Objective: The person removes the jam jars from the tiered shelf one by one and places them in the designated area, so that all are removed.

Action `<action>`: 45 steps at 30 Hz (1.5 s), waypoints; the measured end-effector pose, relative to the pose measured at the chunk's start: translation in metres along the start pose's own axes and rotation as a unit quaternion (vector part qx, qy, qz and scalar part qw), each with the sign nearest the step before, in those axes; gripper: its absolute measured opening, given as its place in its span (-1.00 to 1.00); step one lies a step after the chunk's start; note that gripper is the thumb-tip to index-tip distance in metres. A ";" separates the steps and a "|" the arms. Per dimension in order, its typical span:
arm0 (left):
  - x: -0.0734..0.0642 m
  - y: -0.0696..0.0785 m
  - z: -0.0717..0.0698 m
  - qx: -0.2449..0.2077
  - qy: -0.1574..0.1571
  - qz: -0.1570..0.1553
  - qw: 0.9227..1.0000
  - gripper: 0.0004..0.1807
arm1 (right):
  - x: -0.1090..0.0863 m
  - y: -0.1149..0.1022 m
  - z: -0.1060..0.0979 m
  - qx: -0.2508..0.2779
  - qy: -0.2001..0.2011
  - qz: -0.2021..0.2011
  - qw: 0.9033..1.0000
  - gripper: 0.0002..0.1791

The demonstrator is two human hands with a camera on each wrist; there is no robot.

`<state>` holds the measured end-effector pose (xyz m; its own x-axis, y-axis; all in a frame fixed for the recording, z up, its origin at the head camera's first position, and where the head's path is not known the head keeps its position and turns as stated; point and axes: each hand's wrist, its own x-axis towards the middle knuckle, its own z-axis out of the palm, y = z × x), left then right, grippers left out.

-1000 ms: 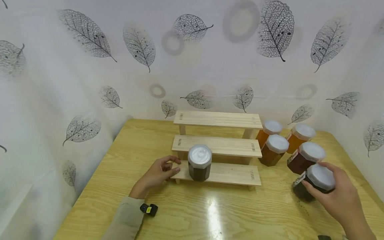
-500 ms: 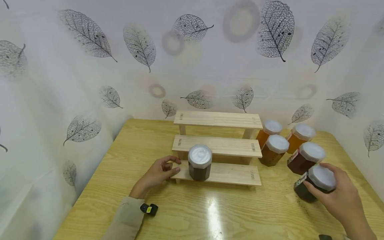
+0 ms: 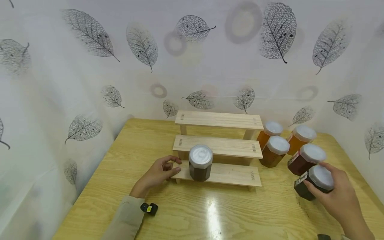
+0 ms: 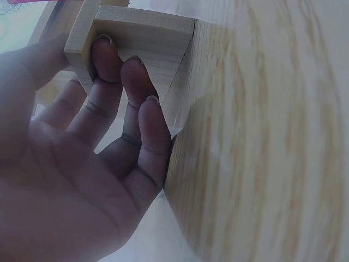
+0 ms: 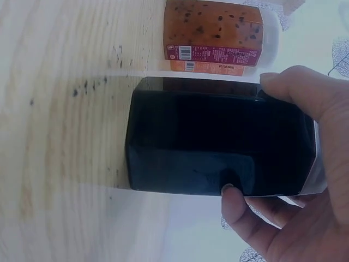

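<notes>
A pale wooden three-step rack (image 3: 217, 146) stands on the table. My left hand (image 3: 160, 171) grips the left end of its lowest shelf (image 3: 234, 174), with the fingers curled at the board's end in the left wrist view. On that shelf, left of its middle, a dark jar with a white lid (image 3: 200, 163) stands upright. At the right, my right hand (image 3: 342, 193) holds a second jar, black with a white lid (image 5: 218, 139), thumb on one side and fingers on the other near the lid. The black jar's base is close over the wooden tabletop.
Behind the held jar stand a dark red jar (image 3: 304, 160), a brown jar (image 3: 272, 155) and two orange jars with white lids, beside the rack's right end. Dark specks (image 5: 87, 87) lie on the table (image 3: 126, 140). A leaf-patterned curtain (image 3: 192, 66) encloses the back and sides.
The head view has shifted very slightly. The black jar in my right hand has edged a little to the right; my left hand and the rack keep their places.
</notes>
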<state>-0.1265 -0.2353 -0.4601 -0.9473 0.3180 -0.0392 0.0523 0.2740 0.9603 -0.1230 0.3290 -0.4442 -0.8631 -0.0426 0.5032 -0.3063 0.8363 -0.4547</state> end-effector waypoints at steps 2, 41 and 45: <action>0.000 0.000 0.000 0.001 -0.001 0.000 1.000 -0.68 | -0.001 0.001 0.000 0.001 -0.006 0.001 1.000 -0.03; -0.001 0.000 -0.001 0.003 -0.001 0.002 1.000 -0.68 | 0.049 -0.106 0.038 0.222 0.070 -0.231 0.945 -0.49; 0.001 0.000 0.000 -0.003 -0.001 -0.002 1.000 -0.68 | 0.054 -0.124 0.049 0.235 0.060 -0.251 0.937 -0.36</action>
<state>-0.1270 -0.2349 -0.4602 -0.9471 0.3181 -0.0438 0.0460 0.2694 0.9619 -0.1515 0.1958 -0.3965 -0.5203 -0.2815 0.8063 -0.8289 0.3937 -0.3974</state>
